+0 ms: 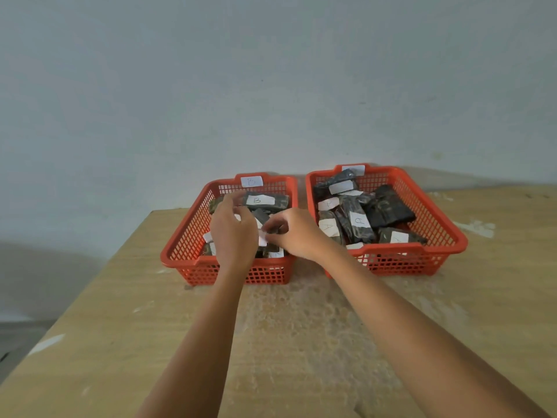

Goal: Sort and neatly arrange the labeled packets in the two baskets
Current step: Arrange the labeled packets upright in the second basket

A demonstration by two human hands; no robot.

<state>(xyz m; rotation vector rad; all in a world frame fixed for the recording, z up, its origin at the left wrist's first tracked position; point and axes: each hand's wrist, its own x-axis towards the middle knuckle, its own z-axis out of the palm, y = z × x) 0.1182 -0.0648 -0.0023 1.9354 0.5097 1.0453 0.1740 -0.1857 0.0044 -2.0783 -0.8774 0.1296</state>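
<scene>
Two red mesh baskets stand side by side on the wooden table. The left basket (187, 236) carries a tag marked B and holds several dark packets with white labels; one at its back (265, 201) reads B. The right basket (434, 212) holds several dark packets, some labelled A (358, 221). Both my hands are over the left basket. My right hand (294, 233) pinches a dark packet (272, 230) with a white label. My left hand (232, 230) hovers beside it with fingers curled; what they touch is hidden.
The table (286, 327) has a worn, pale patch in front of the baskets. Its left edge runs diagonally, with the floor (24, 336) below. A plain wall (271, 86) stands right behind the baskets.
</scene>
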